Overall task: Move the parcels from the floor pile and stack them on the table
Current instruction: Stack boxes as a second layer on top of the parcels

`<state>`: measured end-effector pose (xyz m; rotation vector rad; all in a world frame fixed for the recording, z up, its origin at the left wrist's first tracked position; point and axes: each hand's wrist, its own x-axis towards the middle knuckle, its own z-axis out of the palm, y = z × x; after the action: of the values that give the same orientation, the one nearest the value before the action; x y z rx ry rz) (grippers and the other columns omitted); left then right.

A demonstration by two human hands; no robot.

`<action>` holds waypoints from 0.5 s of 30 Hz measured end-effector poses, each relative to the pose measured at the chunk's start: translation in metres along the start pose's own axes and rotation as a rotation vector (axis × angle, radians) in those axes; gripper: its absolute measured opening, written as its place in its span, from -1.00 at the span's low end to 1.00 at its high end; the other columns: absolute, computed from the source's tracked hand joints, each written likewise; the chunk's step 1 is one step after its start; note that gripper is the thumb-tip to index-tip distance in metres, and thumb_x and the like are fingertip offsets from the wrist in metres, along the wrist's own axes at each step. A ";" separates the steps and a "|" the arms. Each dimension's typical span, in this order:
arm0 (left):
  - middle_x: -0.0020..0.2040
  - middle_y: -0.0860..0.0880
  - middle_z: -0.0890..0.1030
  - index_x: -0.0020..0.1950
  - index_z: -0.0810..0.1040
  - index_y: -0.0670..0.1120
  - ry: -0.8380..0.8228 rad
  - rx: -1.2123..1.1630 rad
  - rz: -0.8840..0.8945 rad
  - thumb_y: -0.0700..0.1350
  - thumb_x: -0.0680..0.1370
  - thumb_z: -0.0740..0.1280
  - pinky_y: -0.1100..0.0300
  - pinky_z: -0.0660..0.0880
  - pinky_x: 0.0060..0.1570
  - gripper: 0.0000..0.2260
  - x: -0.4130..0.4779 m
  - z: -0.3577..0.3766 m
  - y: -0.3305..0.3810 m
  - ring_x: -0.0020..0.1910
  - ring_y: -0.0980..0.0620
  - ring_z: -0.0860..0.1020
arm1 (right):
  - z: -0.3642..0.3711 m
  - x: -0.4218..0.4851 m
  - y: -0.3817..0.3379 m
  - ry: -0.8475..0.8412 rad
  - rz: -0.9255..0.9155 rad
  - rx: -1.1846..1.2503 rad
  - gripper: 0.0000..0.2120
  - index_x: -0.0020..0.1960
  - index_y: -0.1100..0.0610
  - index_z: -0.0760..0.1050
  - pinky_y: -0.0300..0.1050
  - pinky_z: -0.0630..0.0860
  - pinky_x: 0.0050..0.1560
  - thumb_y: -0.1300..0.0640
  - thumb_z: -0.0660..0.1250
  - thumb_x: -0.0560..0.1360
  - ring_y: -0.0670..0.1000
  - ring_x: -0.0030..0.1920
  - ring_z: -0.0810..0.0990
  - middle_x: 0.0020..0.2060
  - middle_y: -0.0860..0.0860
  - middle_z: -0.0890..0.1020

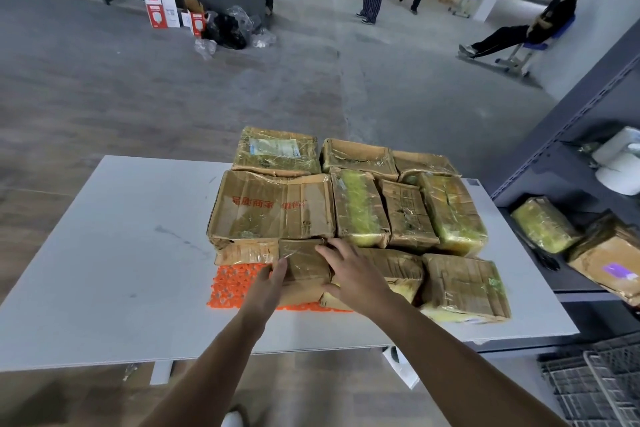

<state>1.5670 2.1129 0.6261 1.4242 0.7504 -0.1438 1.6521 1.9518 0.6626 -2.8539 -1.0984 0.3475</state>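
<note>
A white table (121, 236) fills the middle of the view from your head camera, on a grey concrete floor. On its right half lies a block of taped brown parcels (360, 204), packed edge to edge in rows, some resting on others. A dark metal shelf unit (571, 156) stands just beside the table's right end, holding more wrapped parcels. An orange mesh mat (232, 288) shows under the near left corner of the block.

At that corner sits a small parcel (304, 267), on the mat and touching the long printed parcel (273, 208) behind it. Your left hand (273, 279) lays straight fingers against its left side. Your right hand (349, 274) rests spread on its top, thumb against the near face. Neither hand curls round it.

You appear to be seating this parcel in the front row. Next you likely need to let go and turn to the floor pile, which is out of view.
</note>
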 end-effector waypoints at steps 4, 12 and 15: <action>0.36 -0.12 0.45 0.42 0.36 -0.07 0.015 0.027 0.011 0.24 0.60 0.08 -0.15 0.35 0.34 -0.48 -0.006 0.006 0.009 0.31 -0.17 0.42 | -0.005 -0.004 -0.002 0.013 -0.037 -0.009 -0.33 0.54 0.02 0.13 0.09 0.31 0.39 -0.12 0.31 0.54 0.08 0.49 0.16 0.50 -0.01 0.15; 0.36 -0.11 0.39 0.29 0.42 -0.02 0.133 0.019 0.073 0.13 0.66 0.03 0.00 0.44 0.17 -0.65 -0.044 -0.013 0.016 0.17 -0.06 0.45 | -0.015 0.000 -0.036 0.168 -0.194 0.129 -0.51 0.50 0.05 0.26 -0.01 0.35 0.34 -0.01 0.21 0.60 0.03 0.43 0.28 0.44 -0.03 0.29; 0.17 -0.08 0.45 -0.02 0.39 0.04 0.218 0.054 0.120 0.04 0.68 0.05 -0.04 0.48 0.04 -0.81 -0.065 -0.028 0.008 0.03 -0.02 0.45 | -0.008 0.005 -0.065 0.167 -0.273 0.216 -0.56 0.45 0.07 0.32 -0.03 0.35 0.30 0.03 0.22 0.59 0.06 0.38 0.36 0.41 -0.02 0.35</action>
<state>1.5109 2.1180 0.6689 1.5481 0.8416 0.0868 1.6148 2.0035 0.6784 -2.4561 -1.3051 0.1923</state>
